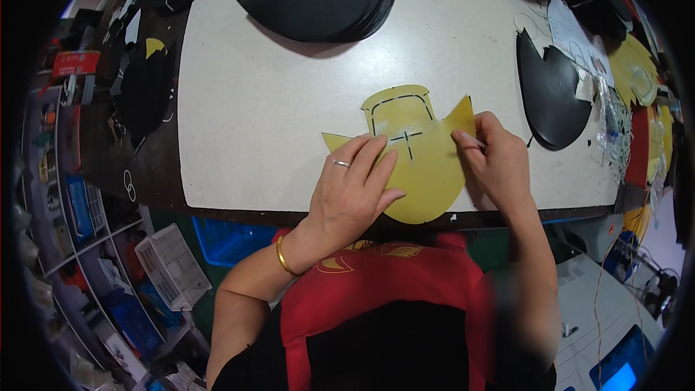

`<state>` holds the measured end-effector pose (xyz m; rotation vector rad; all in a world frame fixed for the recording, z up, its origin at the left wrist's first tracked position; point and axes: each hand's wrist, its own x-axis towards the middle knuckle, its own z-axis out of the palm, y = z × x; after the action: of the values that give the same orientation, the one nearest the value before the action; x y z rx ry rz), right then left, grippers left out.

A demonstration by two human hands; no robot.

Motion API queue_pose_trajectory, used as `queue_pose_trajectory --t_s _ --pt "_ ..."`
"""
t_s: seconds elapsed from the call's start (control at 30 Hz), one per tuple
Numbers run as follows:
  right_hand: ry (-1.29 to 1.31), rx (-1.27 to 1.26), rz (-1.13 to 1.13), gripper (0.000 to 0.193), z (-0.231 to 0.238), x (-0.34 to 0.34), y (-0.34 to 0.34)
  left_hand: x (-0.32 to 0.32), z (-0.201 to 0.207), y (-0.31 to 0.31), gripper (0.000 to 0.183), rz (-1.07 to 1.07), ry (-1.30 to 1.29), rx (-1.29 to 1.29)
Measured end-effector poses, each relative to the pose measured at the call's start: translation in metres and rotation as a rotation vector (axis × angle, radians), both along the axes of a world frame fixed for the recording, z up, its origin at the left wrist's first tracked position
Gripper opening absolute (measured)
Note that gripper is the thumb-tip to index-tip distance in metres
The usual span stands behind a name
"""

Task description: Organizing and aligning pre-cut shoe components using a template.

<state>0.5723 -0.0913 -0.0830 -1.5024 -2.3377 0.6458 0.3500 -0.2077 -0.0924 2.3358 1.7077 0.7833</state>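
Slippage is threatening: the left hand [355,188] is pressing flat on the yellow template [423,166] while the right hand [496,159] is pinching a thin marker [472,139] at its edge.

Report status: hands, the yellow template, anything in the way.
Left hand flat on yellow template. Right hand pinches a pen at its edge. Black pieces lie apart.

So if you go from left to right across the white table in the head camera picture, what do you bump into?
White basket under the table edge → left hand → yellow template → right hand → black cut piece → bundle of clear strips.
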Motion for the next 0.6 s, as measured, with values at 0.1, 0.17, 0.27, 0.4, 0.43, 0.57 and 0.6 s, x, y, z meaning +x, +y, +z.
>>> queue_pose_trajectory --t_s 0.1,0.17,0.27,0.4,0.43,0.57,0.6 --pt "-0.032 0.221 -0.01 0.021 0.015 0.01 0.015 0.003 0.005 -0.002 0.062 0.023 0.029 -0.049" --pt "0.103 0.358 0.093 0.019 0.038 0.005 0.022 0.005 0.01 -0.001 0.058 -0.005 0.063 -0.093" --pt "0.248 0.496 0.289 0.019 0.052 -0.018 0.022 0.006 0.01 -0.002 0.055 -0.001 0.076 -0.09" --pt "0.325 -0.039 0.388 0.022 0.024 -0.056 0.018 0.006 0.01 -0.002 0.053 0.009 0.07 -0.06" --pt "0.322 -0.057 0.496 0.022 0.018 -0.062 0.021 0.008 0.01 -0.001 0.053 -0.001 0.058 -0.077" --pt "0.15 0.242 0.397 0.02 0.009 -0.066 0.043 0.009 0.012 0.001 0.053 -0.002 0.081 -0.137" --pt "0.142 0.243 0.398 0.02 0.012 -0.058 0.042 0.009 0.013 0.0 0.053 -0.002 0.074 -0.134"
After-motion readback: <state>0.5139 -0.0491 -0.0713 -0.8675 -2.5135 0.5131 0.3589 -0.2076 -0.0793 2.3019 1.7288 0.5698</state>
